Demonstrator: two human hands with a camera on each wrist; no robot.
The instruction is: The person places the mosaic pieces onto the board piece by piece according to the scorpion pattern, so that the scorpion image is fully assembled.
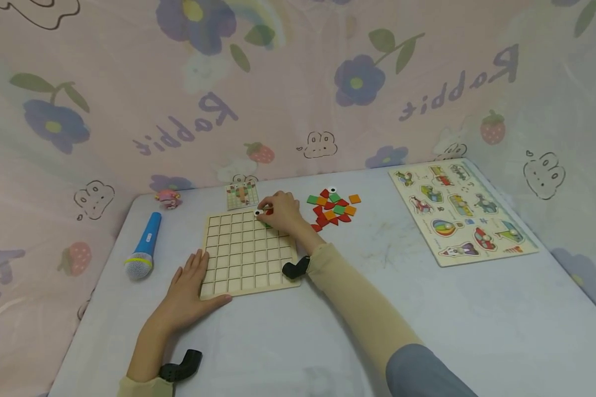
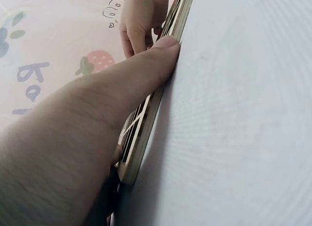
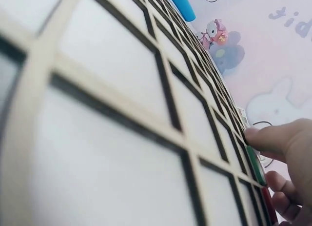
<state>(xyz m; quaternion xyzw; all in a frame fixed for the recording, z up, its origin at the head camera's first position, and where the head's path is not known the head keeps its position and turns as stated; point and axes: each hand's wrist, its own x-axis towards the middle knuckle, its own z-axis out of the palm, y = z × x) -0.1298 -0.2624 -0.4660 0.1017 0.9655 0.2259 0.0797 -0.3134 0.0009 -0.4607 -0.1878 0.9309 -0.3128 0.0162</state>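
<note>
Left hand (image 1: pixel 185 299) lies spread, right hand (image 1: pixel 282 214) (arm (image 1: pixel 365 309) outstretched) curled.

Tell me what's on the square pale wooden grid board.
Near the right hand: a flat green piece, a flat red one, and at the far edge a round white eye piece. Cells under that hand are hidden.

Play corner, building type not determinable, backed by pink cloth (image 1: pixel 288 82) printed with rabbits, flowers and strawberries, furnished with a white-covered counter (image 1: pixel 258 342), identified by the toy microphone (image 1: pixel 147 240), picture puzzle (image 1: pixel 459 215), figurine (image 1: pixel 168 199) and grid board (image 1: pixel 248 256) placed on it.
</note>
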